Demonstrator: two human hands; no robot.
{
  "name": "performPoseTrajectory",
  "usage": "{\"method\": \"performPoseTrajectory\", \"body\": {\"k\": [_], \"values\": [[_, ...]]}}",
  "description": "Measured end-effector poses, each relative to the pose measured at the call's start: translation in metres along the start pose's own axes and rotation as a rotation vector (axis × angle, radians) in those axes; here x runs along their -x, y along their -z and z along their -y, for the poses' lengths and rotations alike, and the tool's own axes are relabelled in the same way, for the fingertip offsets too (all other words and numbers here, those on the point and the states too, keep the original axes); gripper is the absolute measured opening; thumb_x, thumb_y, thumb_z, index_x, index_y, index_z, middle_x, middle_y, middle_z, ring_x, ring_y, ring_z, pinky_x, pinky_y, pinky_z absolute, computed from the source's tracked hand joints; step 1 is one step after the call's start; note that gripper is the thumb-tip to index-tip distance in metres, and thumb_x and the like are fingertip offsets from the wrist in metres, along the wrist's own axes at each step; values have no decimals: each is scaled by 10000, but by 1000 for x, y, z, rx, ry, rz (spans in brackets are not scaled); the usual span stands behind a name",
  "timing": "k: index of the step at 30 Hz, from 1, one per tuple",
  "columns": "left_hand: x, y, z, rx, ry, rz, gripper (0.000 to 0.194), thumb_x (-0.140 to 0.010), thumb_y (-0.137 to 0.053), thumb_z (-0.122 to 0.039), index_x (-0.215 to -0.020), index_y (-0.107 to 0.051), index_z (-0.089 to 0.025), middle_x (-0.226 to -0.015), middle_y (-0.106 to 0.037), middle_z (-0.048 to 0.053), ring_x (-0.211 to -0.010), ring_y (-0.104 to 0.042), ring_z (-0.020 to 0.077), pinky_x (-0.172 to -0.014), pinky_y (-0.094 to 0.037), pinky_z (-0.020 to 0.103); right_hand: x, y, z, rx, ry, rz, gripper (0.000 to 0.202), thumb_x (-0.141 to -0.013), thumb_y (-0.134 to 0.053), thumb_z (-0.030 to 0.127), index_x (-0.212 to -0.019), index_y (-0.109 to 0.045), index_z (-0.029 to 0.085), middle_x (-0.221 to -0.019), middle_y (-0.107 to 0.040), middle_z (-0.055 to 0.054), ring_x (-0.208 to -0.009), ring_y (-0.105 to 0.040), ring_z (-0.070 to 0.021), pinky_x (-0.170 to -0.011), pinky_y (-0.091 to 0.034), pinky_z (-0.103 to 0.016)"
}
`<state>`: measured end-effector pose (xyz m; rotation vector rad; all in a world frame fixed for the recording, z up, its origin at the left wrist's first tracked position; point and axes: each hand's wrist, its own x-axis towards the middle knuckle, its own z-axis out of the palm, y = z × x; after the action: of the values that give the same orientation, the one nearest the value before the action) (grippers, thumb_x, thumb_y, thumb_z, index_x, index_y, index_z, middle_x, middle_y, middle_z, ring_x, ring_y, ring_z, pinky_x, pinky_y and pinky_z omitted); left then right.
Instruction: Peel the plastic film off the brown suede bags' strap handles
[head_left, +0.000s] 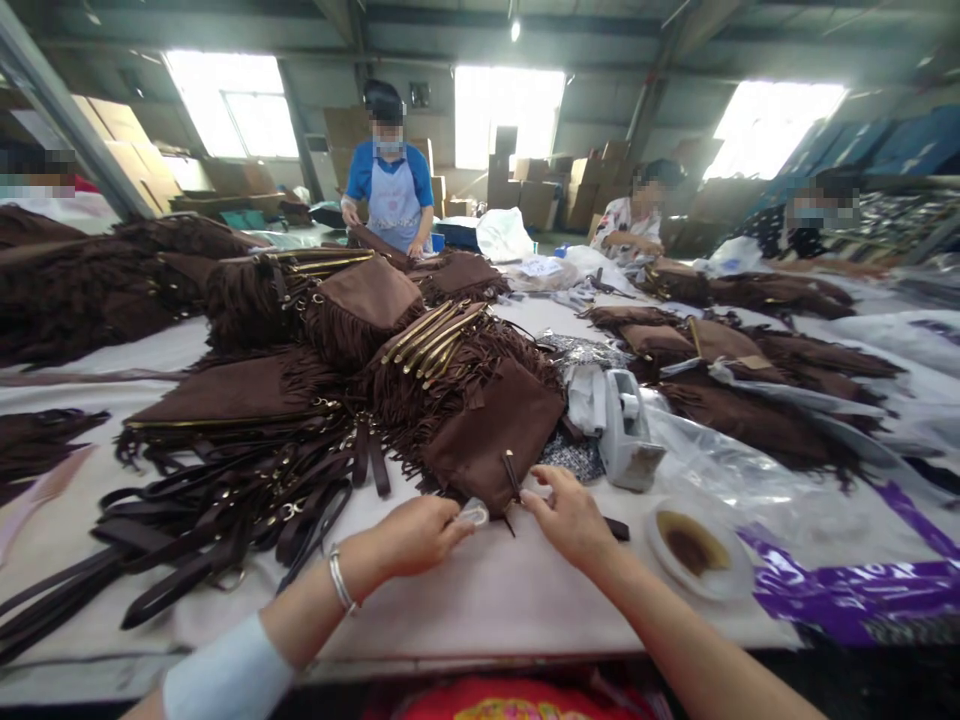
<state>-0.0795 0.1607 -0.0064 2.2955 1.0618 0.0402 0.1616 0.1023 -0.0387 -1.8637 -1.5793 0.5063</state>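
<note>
My left hand (424, 535) is closed in a pinch on a small clear plastic piece (474, 514) with something pale in it. Opposite it, my right hand (566, 515) has its thumb and curled fingers at the lower end of a short dark brown leather strip (511, 468). The strip lies against a brown fringed pouch (495, 425), whose near corner comes between my hands. Behind that pouch several more pouches are stacked, their gold zippers (431, 340) facing me. A silver bracelet (341, 580) circles my left wrist.
Dark brown straps (202, 530) with gold hardware lie in a heap at left. A grey tape dispenser (630, 430) stands beyond my right hand, near a round dish (697, 550) with brown contents. Plastic bags (720, 450) and more pouches (750, 410) spread rightward. Co-workers (390, 185) are across the table.
</note>
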Motion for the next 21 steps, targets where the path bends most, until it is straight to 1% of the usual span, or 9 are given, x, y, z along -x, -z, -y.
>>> {"method": "performPoseTrajectory", "body": {"k": [3,6,9,11,13,14,16,19,21], "values": [[-9,26,16,-249,78,22,374,-871,-523,-507,-810,-711,-189,-801,-699,119,-734,-621,251,-657,-381,315,-5,-14,8,176,129,51,561,-802,-630,246,-1353,-521,229,-1145,-570,-112,-1021,-588,-241,-889,-464,-332],[-12,37,22,-430,206,-158,331,-829,-602,-471,-791,-705,-159,-840,-675,166,-843,-620,317,-760,-415,389,-5,-22,16,338,222,109,652,-807,-613,174,-1416,-451,344,-1121,-540,-91,-982,-587,-234,-846,-467,-319],[-6,21,13,-397,164,-451,204,-835,-605,-324,-886,-693,-148,-1020,-638,190,-1020,-566,342,-896,-393,449,-7,-21,18,360,303,148,637,-816,-582,154,-1411,-455,342,-1138,-542,-88,-1022,-576,-237,-874,-450,-319],[-1,-2,-1,-195,76,-566,193,-865,-539,-256,-958,-679,-161,-1083,-619,169,-1061,-544,310,-943,-381,443,-12,-20,18,276,244,142,680,-795,-622,224,-1441,-411,253,-1183,-550,-106,-1046,-576,-243,-884,-452,-317],[2,-30,-21,170,39,-479,195,-877,-520,-287,-901,-677,-173,-957,-641,127,-946,-580,263,-886,-427,400,-18,-22,20,203,135,122,690,-758,-653,267,-1404,-441,153,-1164,-583,-125,-1019,-592,-246,-874,-460,-319],[1,-43,-31,405,73,-352,194,-864,-542,-317,-840,-673,-176,-867,-646,104,-856,-599,240,-818,-458,372,-22,-24,21,183,96,115,630,-747,-647,249,-1347,-497,128,-1121,-610,-124,-995,-600,-243,-868,-461,-319],[-5,-64,-49,951,288,-88,226,-849,-559,-374,-799,-644,-170,-744,-639,70,-688,-613,204,-663,-490,330,-26,-28,22,147,59,113,467,-732,-601,163,-1197,-615,127,-1002,-661,-99,-949,-613,-227,-860,-456,-310],[-18,-76,-65,1600,523,132,259,-857,-563,-387,-855,-632,-137,-746,-657,68,-610,-629,176,-586,-515,303,-26,-30,19,37,-18,156,381,-677,-554,84,-1020,-703,152,-820,-694,-47,-814,-630,-190,-757,-461,-270],[-27,-76,-70,1831,580,142,206,-863,-554,-282,-844,-640,-95,-738,-671,93,-603,-643,165,-575,-523,272,-21,-29,15,-45,-70,207,327,-645,-548,73,-904,-722,171,-729,-685,-18,-705,-616,-167,-649,-444,-247]]}}
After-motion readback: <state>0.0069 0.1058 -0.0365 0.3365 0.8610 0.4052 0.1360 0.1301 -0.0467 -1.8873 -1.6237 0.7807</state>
